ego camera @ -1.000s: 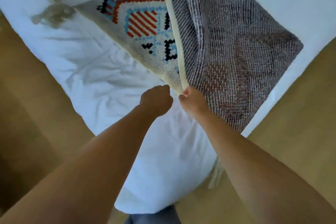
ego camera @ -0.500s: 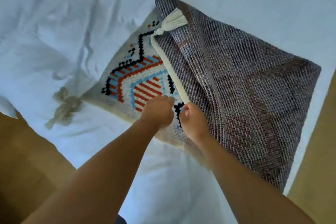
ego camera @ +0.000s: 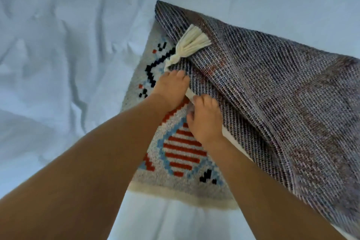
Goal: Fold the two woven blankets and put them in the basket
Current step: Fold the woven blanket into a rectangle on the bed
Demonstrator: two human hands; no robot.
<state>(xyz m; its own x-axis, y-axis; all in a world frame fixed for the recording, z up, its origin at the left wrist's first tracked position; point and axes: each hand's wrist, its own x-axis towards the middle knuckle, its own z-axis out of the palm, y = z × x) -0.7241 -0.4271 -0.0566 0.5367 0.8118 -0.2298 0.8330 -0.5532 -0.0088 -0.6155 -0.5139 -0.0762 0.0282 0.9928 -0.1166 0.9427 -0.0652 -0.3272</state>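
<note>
Gripping the cream border [ego camera: 232,141] of the woven blanket [ego camera: 272,87], both hands are working side by side along one turned-over edge. The left hand [ego camera: 171,86] is curling its fingers down over that edge just short of the cream tassel [ego camera: 192,45], and the right hand [ego camera: 204,119] is pinching the same edge a little nearer the person, so each hand looks closed on the cloth, though the left hand's thumb is hidden. The blanket is lying on a rumpled white bedsheet [ego camera: 68,48], with its grey reverse side folded up and spreading away to the right of the hands, while the patterned face [ego camera: 183,152], with red stripes and blue and black blocks, is showing bare beneath the forearms and to their left. The held edge is running on a diagonal, from the tassel at the far end down towards the near right, and the hands are sitting at its far half. By my reading the fold is only part made: the free edge would need to travel left across the patterned face to meet the blanket's left side, with the left hand leading since it is nearest the tassel corner. No basket and no second blanket are showing in this view.
</note>
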